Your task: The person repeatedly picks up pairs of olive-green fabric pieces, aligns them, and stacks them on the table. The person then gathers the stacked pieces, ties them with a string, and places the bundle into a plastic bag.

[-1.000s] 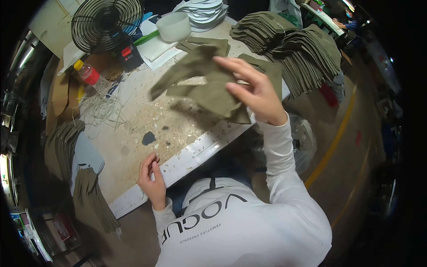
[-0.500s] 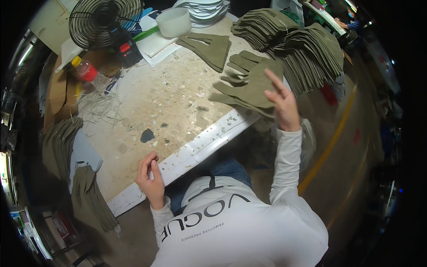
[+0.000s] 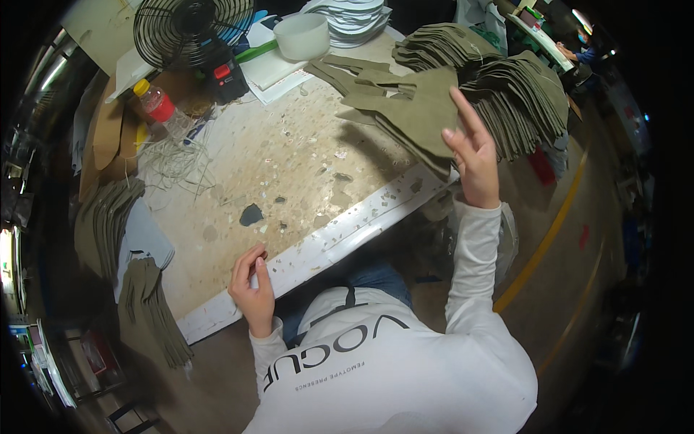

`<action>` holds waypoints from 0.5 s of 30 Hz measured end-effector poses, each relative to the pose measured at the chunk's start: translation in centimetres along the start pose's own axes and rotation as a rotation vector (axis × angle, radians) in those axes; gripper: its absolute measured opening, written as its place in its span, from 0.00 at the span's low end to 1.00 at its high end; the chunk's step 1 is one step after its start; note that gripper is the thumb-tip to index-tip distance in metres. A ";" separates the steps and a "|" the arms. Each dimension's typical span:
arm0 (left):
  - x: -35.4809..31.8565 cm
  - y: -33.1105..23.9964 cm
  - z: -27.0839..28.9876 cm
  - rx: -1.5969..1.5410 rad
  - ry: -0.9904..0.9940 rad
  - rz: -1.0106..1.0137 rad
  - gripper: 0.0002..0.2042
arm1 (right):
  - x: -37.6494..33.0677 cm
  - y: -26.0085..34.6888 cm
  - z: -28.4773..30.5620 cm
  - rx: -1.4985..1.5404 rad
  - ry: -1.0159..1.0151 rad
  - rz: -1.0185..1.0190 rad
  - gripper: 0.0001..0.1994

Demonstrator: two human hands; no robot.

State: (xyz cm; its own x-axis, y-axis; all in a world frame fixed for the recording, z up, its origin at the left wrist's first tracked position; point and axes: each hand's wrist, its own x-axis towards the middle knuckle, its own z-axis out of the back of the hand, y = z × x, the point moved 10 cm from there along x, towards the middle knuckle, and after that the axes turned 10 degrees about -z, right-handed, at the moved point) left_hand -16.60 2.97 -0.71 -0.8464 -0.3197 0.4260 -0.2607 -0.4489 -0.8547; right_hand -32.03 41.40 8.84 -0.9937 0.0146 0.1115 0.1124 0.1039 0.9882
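Several olive-green glove-shaped cut pieces (image 3: 416,108) hang over the right part of the worktable, casting a shadow on it. My right hand (image 3: 476,159) grips them by their right edge; its index finger and thumb show, while the fingers behind the pieces are hidden. The finger-like strips point left, over another olive piece (image 3: 329,72) on the table. At the table's front edge rests my left hand (image 3: 251,286), its fingers loosely bent, the thumb apart and nothing in it.
Thick olive stacks (image 3: 520,90) lie at the right edge, more olive pieces (image 3: 148,304) at the left. Behind the worktable (image 3: 289,181) stand a fan (image 3: 191,32), a white bowl (image 3: 302,37) and a red-labelled bottle (image 3: 159,105). Tangled string (image 3: 177,166) and dark scraps (image 3: 251,215) lie about.
The right hand has raised the olive pieces and swung them up and away over the table, their strips now overlapping the far piece. The left hand stays at the front edge.
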 end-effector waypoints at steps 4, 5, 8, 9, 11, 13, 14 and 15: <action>-2.5 -0.7 8.5 0.132 -0.176 0.067 0.05 | -1.8 -8.5 2.5 -0.210 -0.081 -0.332 0.34; -2.5 -2.2 13.1 0.146 -0.273 -0.079 0.06 | -2.0 -9.1 2.1 -0.138 -0.020 -0.266 0.33; -4.0 -2.2 29.3 0.643 -0.529 -0.005 0.22 | -2.7 -10.1 3.3 -0.275 -0.055 -0.223 0.32; -5.4 0.4 34.2 0.572 -0.669 0.139 0.31 | -2.9 -9.6 3.8 -0.522 -0.090 -0.208 0.31; -6.8 7.2 39.8 0.442 -0.674 0.474 0.34 | -2.8 -7.3 4.1 -0.940 -0.210 -0.065 0.30; -10.7 11.6 41.6 0.344 -0.753 0.687 0.38 | -3.0 -4.6 2.2 -1.225 -0.305 0.220 0.32; -10.1 12.8 40.9 0.296 -0.649 0.625 0.38 | -3.0 -4.4 1.1 -1.219 -0.264 0.274 0.31; -10.5 13.9 39.9 0.207 -0.636 0.625 0.38 | -2.3 -5.6 0.2 -1.220 -0.202 0.209 0.30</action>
State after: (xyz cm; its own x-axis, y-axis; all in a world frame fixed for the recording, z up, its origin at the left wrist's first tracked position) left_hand 7.19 -33.21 -5.23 -0.3739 -0.9266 0.0394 0.2994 -0.1608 -0.9405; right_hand -30.33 41.03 3.05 -0.9267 0.0830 0.3665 0.0846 -0.9041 0.4188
